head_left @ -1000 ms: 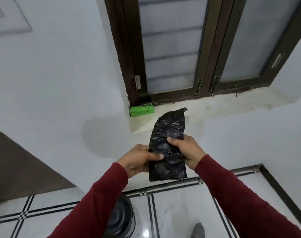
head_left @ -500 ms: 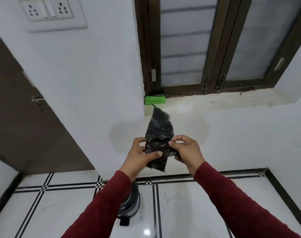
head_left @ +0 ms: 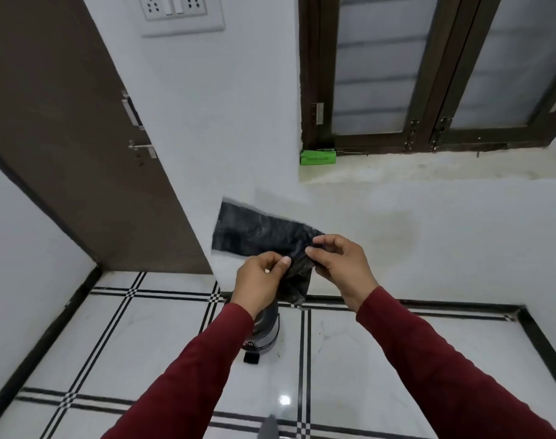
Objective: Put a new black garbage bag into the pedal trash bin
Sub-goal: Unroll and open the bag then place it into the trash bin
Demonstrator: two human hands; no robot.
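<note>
— What's at centre frame, going left to right?
— The left hand [head_left: 264,282] pinches the folded black garbage bag [head_left: 264,236]; the right hand [head_left: 340,264] pinches it too.
— And the pedal trash bin [head_left: 265,334]?
— On the floor [head_left: 381,369], just below the hands, partly hidden by the left sleeve.

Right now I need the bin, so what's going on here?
A person is working a folded black garbage bag open, pinching it with the left hand and right hand. It is not opened out yet. The pedal trash bin stands on the floor below, partly hidden by the left arm.
</note>
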